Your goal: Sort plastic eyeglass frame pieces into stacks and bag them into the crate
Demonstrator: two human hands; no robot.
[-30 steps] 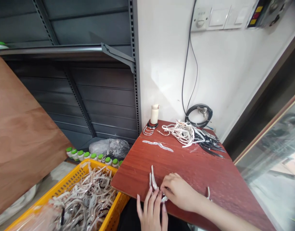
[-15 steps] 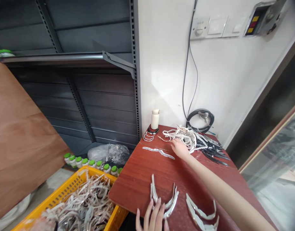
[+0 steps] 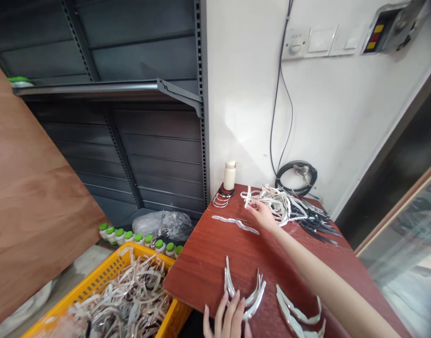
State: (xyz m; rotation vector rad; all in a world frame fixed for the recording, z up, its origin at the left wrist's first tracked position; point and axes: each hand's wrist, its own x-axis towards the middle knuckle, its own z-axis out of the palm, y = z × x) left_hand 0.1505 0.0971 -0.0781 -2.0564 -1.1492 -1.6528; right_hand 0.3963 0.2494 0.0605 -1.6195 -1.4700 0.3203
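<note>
Fingers (image 3: 231,312) of my left hand (image 3: 226,327) lie slightly spread beside slim, glossy silver-white curved strips (image 3: 254,300); whether they press on any, I cannot tell. To their right, more pale, wavy-edged bowed strips (image 3: 298,315) rest on the smooth reddish-brown wood-grain table (image 3: 197,258). Left of it, a perforated yellow plastic basket (image 3: 92,280) brims with tangled shiny strips (image 3: 127,295). Farther off lies a flat, translucent wavy strip (image 3: 236,223). Beyond, my right hand (image 3: 262,215) pinches a narrow whitish strip (image 3: 248,196) roughly upright, just beside a heap of looping white strips (image 3: 279,206) and straighter black ones. Behind stand thin C-shaped metallic rings (image 3: 220,201) and a smooth cream cylinder (image 3: 230,177).
</note>
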